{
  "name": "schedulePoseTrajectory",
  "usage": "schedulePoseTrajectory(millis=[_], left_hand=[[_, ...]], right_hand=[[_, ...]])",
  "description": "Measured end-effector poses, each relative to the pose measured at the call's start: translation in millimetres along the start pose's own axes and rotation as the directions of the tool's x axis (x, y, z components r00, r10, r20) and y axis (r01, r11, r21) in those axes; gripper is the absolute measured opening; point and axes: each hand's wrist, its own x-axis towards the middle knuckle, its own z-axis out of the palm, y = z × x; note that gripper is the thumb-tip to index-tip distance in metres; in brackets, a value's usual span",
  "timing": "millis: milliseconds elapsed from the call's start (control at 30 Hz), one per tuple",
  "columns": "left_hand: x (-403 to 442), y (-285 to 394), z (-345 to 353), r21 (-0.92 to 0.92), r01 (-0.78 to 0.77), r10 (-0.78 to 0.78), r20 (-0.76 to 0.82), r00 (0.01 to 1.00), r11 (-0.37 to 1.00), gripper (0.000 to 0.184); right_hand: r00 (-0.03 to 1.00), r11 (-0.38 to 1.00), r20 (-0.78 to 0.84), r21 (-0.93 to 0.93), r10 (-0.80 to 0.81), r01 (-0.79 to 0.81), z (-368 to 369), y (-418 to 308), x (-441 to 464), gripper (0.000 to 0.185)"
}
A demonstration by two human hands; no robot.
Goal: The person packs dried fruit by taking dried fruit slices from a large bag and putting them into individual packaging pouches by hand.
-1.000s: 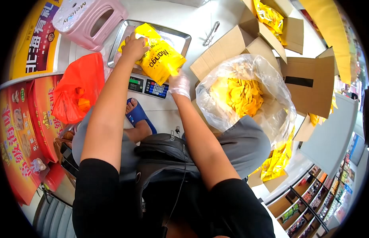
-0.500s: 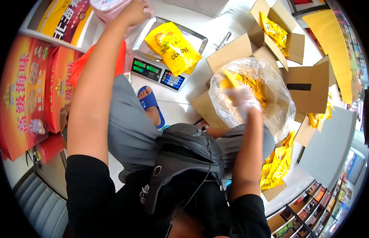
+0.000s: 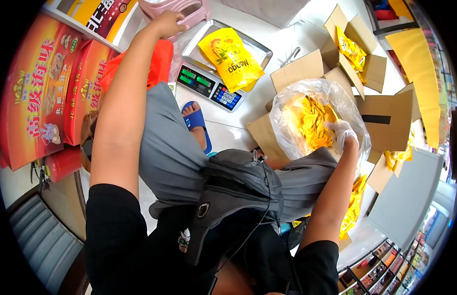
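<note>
Lying flat on the metal tray (image 3: pixel 259 50) of a scale (image 3: pixel 211 87), the yellow Mango pouch (image 3: pixel 232 59) is btwn the two hands, apart from both: right of the L hand, far & left of the R hand. Printed side up, one corner pokes past the tray's near rim, just beside the keypad (image 3: pixel 227 97). Green-lit display (image 3: pixel 195 81) is left of the keypad.

L hand (image 3: pixel 169 24), bare, is far left by the pink stool (image 3: pixel 196 11), fingers loosely bent at its near edge; can't tell if it's gripping or only resting.

R hand (image 3: pixel 341 132), in a thin see-through glove, is inside the clear plastic bag (image 3: pixel 347 101), at the right side of the orange-yellow strips (image 3: pixel 314 123). Fingers curl in against the pile; can't tell if they've got any.

Clear bag is right of the scale, w/ cardboard flaps (image 3: pixel 386 115) around it. Far right: another open box (image 3: pixel 375 71) w/ yellow packs (image 3: pixel 352 51) in it. More yellow packs near right, by the R forearm. Red bag (image 3: pixel 160 64) is left, below the L hand & partly behind the L forearm; red printed cartons (image 3: pixel 36 93) further left. Blue sandal (image 3: pixel 195 119) w/ foot in it, just near of the scale.
</note>
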Motion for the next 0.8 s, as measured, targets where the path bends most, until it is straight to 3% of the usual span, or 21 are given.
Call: schedulePoseTrajectory(millis=[100,167,200,233,267,300,367,467,500,533,600,633,800], left_hand=[[9,-19,11,0.043,-0.099,0.102,-0.086,0.991,0.994,0.048],[13,-18,10,0.013,-0.069,0.070,-0.057,0.996,0.998,0.044],[15,-15,10,-0.014,-0.041,0.040,-0.027,0.999,0.999,0.041],[12,0,7,-0.015,-0.035,0.035,-0.026,0.999,0.999,0.041],[4,27,2,-0.137,0.021,0.000,0.151,0.988,0.990,0.039],[-4,53,-2,-0.244,0.095,-0.011,0.327,0.945,0.965,0.039],[-23,100,-1,-0.375,-0.041,0.204,0.405,0.891,0.926,0.043],[-40,146,-5,-0.493,-0.071,0.306,0.416,0.856,0.867,0.048],[-43,154,-6,-0.553,-0.077,0.336,0.384,0.860,0.830,0.046],[-43,158,-6,-0.611,-0.083,0.362,0.350,0.864,0.788,0.044],[-40,157,-4,-0.640,-0.077,0.354,0.316,0.880,0.764,0.041],[-40,157,-5,-0.670,-0.072,0.344,0.283,0.896,0.739,0.039],[-38,152,10,-0.653,-0.167,0.382,0.202,0.902,0.739,0.030]], right_hand=[[0.997,0.998,0.060,-0.031,0.051,-0.049,-2,-8,-2,0.020],[0.998,0.989,0.027,0.134,0.057,-0.060,7,-27,-20,0.020],[0.998,0.990,0.029,0.129,0.056,-0.060,12,-36,-26,0.020],[0.968,0.968,0.001,0.022,-0.250,0.250,19,-46,-30,0.021],[0.845,0.842,0.008,-0.086,-0.534,0.533,27,-59,-38,0.022],[0.871,0.869,0.000,0.062,-0.492,0.491,40,-86,-56,0.024],[0.949,0.889,0.058,0.372,-0.310,0.268,71,-145,-85,0.030],[0.870,0.840,0.141,0.369,-0.473,0.397,104,-201,-117,0.026],[0.887,0.831,0.178,0.465,-0.427,0.307,115,-211,-118,0.027],[0.827,0.787,0.161,0.447,-0.539,0.426,125,-216,-114,0.028],[0.813,0.741,0.133,0.514,-0.567,0.432,138,-226,-117,0.028],[0.865,0.749,0.151,0.585,-0.478,0.311,141,-230,-120,0.028],[0.863,0.662,0.086,0.680,-0.497,0.314,162,-226,-96,0.033]])
